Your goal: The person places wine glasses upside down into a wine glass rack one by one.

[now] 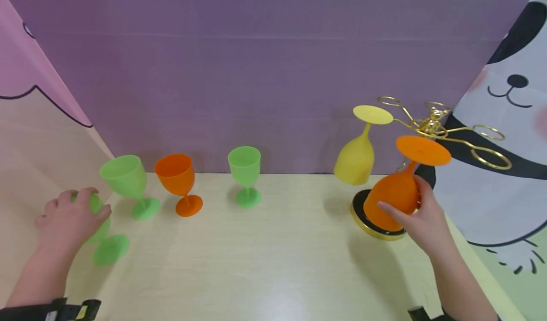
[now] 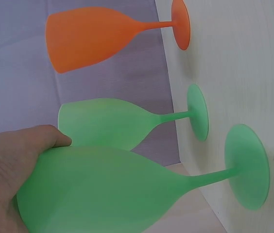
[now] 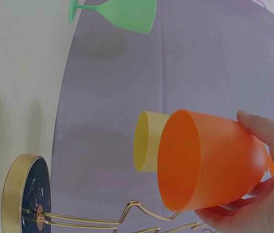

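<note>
In the head view my left hand (image 1: 68,221) holds a green wine goblet (image 2: 103,187) round the top of its bowl at the far left. That goblet is upright, slightly tilted; I cannot tell whether its foot touches the table. On the right, my right hand (image 1: 429,223) grips an orange goblet (image 1: 391,202) by the bowl. It is upside down, foot up, beside the arms of a gold glass rack (image 1: 431,126). A yellow goblet (image 1: 356,159) hangs upside down from the rack. The rack's round black and gold base (image 1: 380,233) stands below, partly hidden.
Near the table's back edge stand a green goblet (image 1: 128,178), an orange goblet (image 1: 176,176) and another green goblet (image 1: 245,166), all upright. A purple cloth (image 1: 256,74) hangs behind the table (image 1: 256,264). Several loops of the rack jut out to the right.
</note>
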`<state>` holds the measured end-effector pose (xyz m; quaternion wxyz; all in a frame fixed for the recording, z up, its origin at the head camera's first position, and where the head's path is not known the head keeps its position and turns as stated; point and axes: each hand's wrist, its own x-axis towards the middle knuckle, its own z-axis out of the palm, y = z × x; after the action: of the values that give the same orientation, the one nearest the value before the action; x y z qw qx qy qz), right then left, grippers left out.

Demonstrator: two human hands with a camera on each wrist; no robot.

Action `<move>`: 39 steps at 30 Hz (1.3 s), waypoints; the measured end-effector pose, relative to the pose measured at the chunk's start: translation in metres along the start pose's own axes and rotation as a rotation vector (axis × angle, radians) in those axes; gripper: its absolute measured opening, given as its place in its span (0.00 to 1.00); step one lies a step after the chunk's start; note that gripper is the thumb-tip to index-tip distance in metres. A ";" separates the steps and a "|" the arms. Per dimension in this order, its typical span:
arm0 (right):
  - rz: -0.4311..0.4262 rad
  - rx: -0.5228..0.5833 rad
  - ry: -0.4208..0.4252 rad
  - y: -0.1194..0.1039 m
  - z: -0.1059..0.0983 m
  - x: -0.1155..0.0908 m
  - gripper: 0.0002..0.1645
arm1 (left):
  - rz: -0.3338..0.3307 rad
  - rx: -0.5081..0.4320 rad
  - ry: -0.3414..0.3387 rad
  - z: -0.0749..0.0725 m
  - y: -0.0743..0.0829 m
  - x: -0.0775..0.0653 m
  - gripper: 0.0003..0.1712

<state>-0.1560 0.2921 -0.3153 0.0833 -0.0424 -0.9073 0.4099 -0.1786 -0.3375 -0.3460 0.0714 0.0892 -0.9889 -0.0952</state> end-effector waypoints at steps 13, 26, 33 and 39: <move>0.023 0.013 0.036 0.004 0.003 -0.005 0.62 | 0.001 -0.006 -0.012 -0.001 -0.001 0.001 0.41; -0.042 0.006 0.068 0.011 0.000 -0.011 0.61 | -0.018 -0.035 -0.023 -0.005 -0.001 0.000 0.41; -0.069 0.003 0.084 0.012 0.001 -0.014 0.62 | -0.016 -0.027 -0.018 -0.005 0.000 0.001 0.42; -0.098 0.004 0.106 0.009 0.000 -0.019 0.61 | -0.026 -0.030 -0.018 -0.004 0.000 0.000 0.42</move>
<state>-0.1369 0.2956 -0.3241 0.1514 -0.0197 -0.9019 0.4042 -0.1783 -0.3383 -0.3418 0.0624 0.1003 -0.9867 -0.1117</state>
